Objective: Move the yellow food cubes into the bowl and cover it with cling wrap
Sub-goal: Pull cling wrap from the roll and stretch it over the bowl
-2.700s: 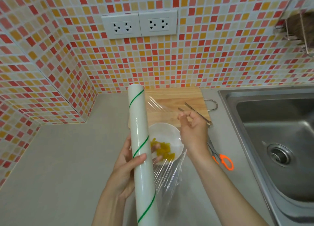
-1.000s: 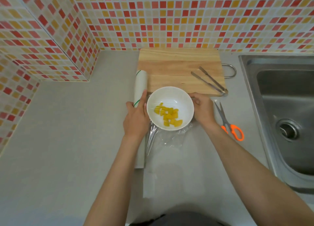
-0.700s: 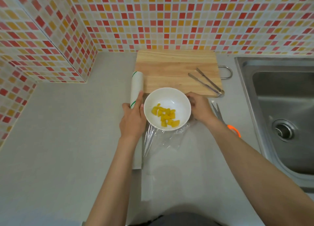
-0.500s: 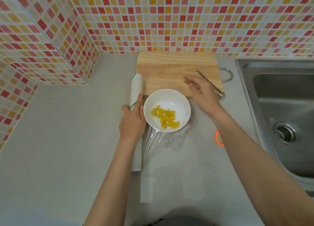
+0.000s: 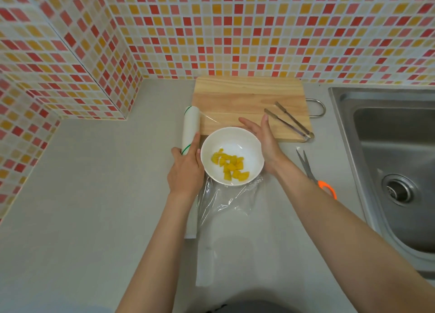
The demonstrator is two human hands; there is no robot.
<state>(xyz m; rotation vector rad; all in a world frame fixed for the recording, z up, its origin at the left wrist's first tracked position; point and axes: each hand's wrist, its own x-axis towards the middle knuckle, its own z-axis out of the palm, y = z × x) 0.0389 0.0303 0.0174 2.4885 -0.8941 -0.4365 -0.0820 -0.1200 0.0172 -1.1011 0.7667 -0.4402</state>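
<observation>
Yellow food cubes (image 5: 229, 168) lie inside the white bowl (image 5: 231, 156) on the counter (image 5: 94, 206), left hand (image 5: 186, 171) closed around the cling wrap roll (image 5: 190, 133) beside it, right hand (image 5: 262, 139) flat-fingered, holding nothing, against the bowl's right rim

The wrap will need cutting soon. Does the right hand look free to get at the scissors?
Probably yes. The right hand is open and empty beside the bowl, and the scissors lie on the counter just to its right, partly under the forearm, with nothing else between.
</observation>
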